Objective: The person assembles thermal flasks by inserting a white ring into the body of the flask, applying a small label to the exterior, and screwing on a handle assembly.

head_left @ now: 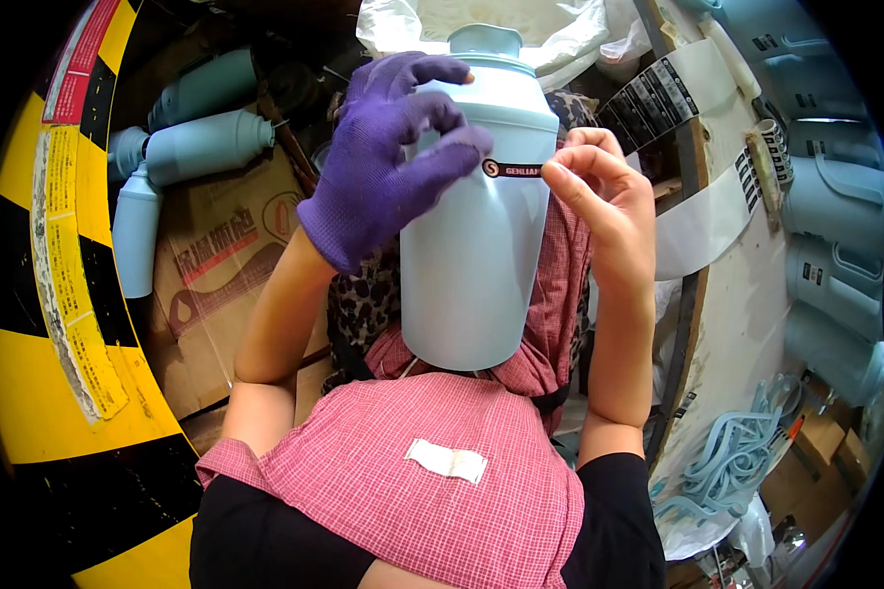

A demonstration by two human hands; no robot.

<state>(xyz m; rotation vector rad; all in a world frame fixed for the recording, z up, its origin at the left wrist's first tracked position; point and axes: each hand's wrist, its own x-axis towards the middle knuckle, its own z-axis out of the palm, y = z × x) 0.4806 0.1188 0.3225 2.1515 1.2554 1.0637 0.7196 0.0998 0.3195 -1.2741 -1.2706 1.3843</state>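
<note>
A light blue plastic jug body (pixel 476 265) rests on my lap, its narrower neck pointing away from me. Across its upper side lies a small dark label strip (pixel 514 170) with a round mark at its left end. The bare right hand (pixel 604 201) pinches the strip's right end between thumb and fingers. My left hand (pixel 388 147), in a purple knitted glove, arches over the jug's left shoulder with fingers spread and bent. Its thumb, slightly blurred, comes close to the strip's left end; whether it touches I cannot tell.
Several blue jug bodies (pixel 211 147) lie left near a cardboard box (pixel 221 255). A yellow-and-black striped edge (pixel 79 393) runs along the left. On the right bench, label sheets (pixel 663 93), blue handled jugs (pixel 840 196) and coiled blue strips (pixel 732 456) are set out. A white-lined container (pixel 580 39) stands ahead.
</note>
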